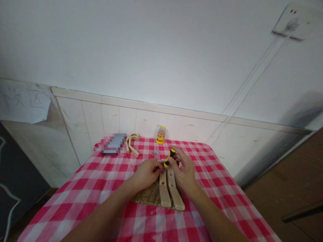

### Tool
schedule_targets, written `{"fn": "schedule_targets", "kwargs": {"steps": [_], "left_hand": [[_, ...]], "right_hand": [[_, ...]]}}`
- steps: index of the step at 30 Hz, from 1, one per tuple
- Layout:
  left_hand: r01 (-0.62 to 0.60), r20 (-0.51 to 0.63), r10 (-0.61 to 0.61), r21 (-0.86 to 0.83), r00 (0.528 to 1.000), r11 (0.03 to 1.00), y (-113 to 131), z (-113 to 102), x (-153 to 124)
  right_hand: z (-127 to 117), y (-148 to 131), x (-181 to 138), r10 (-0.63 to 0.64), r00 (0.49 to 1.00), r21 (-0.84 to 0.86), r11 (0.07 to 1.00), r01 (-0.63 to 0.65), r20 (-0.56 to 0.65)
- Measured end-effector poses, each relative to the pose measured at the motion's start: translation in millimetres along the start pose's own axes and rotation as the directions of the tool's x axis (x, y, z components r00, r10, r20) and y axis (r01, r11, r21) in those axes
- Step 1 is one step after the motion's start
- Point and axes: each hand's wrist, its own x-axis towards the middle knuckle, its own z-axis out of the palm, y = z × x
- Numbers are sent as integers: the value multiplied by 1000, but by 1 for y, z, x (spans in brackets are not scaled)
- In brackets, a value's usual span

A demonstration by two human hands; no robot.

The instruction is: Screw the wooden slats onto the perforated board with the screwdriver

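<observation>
My right hand [185, 169] is closed round a small yellow-and-black screwdriver [169, 158], its tip pointing down at the far ends of two pale wooden slats [169, 190]. My left hand [147, 172] is curled, fingertips pinched at the screwdriver tip beside the slats; what it pinches is too small to make out. The slats lie side by side on a brownish printed sheet [148, 196] on the red-and-white checked tablecloth [96, 181].
Near the table's far edge stand a small clear jar with a yellow base [160, 134], curved wooden pieces [132, 143] and a blurred grey object [114, 144]. A small metal part [155, 152] lies beyond my hands. A white panelled wall runs behind; wooden floor shows at the right.
</observation>
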Motion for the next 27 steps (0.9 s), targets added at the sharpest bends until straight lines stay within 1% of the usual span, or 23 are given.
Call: {"fn": "schedule_targets", "kwargs": {"steps": [4, 9, 16, 23, 27], "left_hand": [[2, -1, -2, -5, 1000, 1000, -1, 1, 0], [4, -1, -4, -5, 1000, 1000, -4, 2, 0], [-3, -3, 3, -9, 1000, 1000, -4, 2, 0], [6, -2, -6, -17, 1000, 1000, -4, 2, 0], [14, 1, -14, -20, 1000, 1000, -3, 2, 0]], "right_hand": [[1, 1, 1, 27, 999, 47, 999, -26, -16], [3, -1, 1, 24, 999, 87, 996, -21, -36], [4, -5, 2, 19, 997, 87, 996, -13, -70], [5, 0, 2, 18, 997, 81, 997, -12, -72], [3, 3, -2, -5, 995, 62, 998, 11, -97]]}}
